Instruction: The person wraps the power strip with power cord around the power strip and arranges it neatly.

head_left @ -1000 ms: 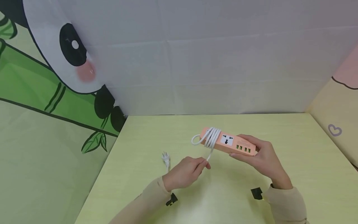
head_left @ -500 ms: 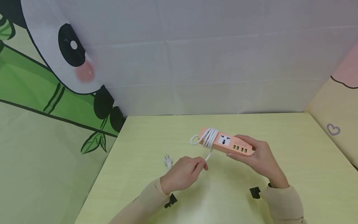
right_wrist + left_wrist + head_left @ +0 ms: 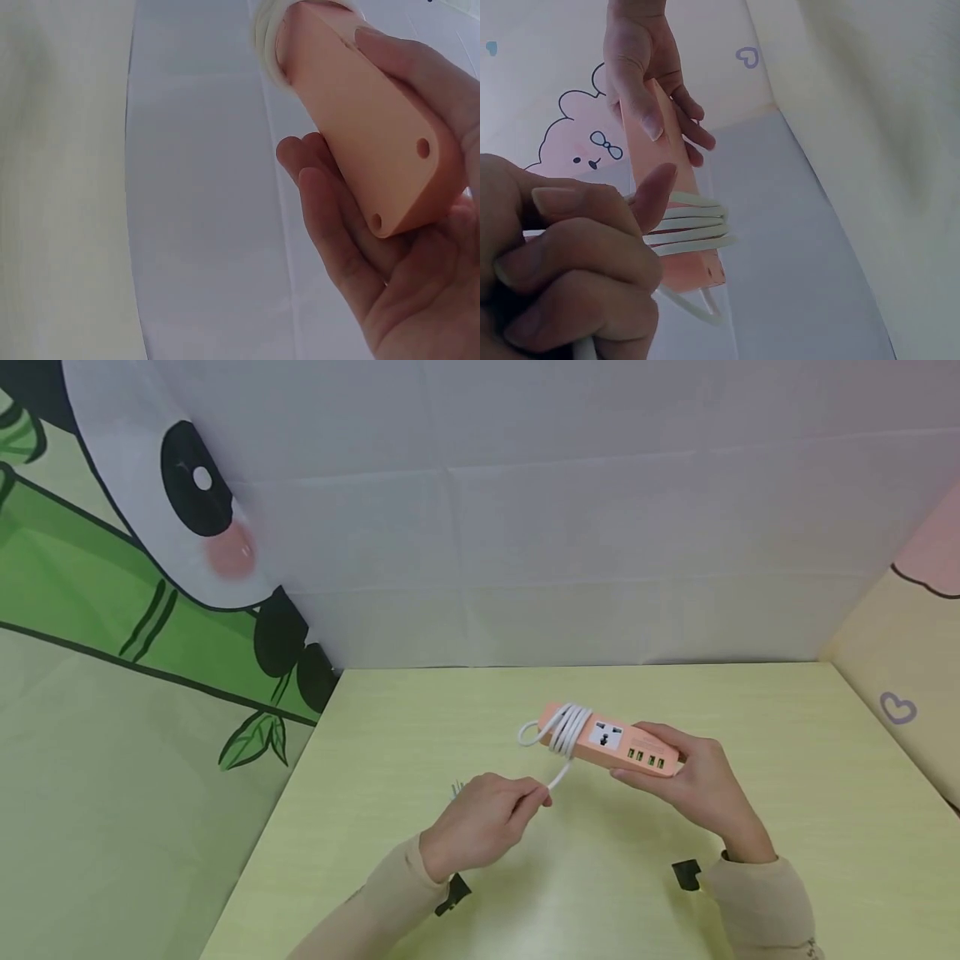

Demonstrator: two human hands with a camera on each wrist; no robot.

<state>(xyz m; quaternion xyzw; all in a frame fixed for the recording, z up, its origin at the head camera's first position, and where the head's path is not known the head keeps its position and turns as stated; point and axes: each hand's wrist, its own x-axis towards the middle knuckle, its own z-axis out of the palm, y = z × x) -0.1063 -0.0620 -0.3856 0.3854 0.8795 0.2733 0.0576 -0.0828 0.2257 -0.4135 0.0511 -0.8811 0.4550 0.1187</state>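
A peach-coloured power strip point(image 3: 641, 750) with a white socket and several USB ports is held above the table by my right hand point(image 3: 701, 781), which grips its right end. White cord point(image 3: 570, 729) wraps several times around the strip's left part, with a small loop sticking out past that end. My left hand point(image 3: 487, 818) pinches the cord just below the wraps, and the cord runs straight between hand and strip. Only the prongs of the white plug point(image 3: 457, 788) show behind the left hand. In the left wrist view, curled fingers point(image 3: 592, 262) grip the cord near the wrapped strip point(image 3: 660, 150).
The pale yellow table point(image 3: 390, 735) reaches back to a white wall sheet point(image 3: 562, 527). Pieces of black tape point(image 3: 686, 874) lie by each wrist. Printed cartoon panels stand at the left and right sides.
My left hand has moved slightly left, keeping hold of the cord, and now covers most of the plug. The power strip and right hand have barely shifted.
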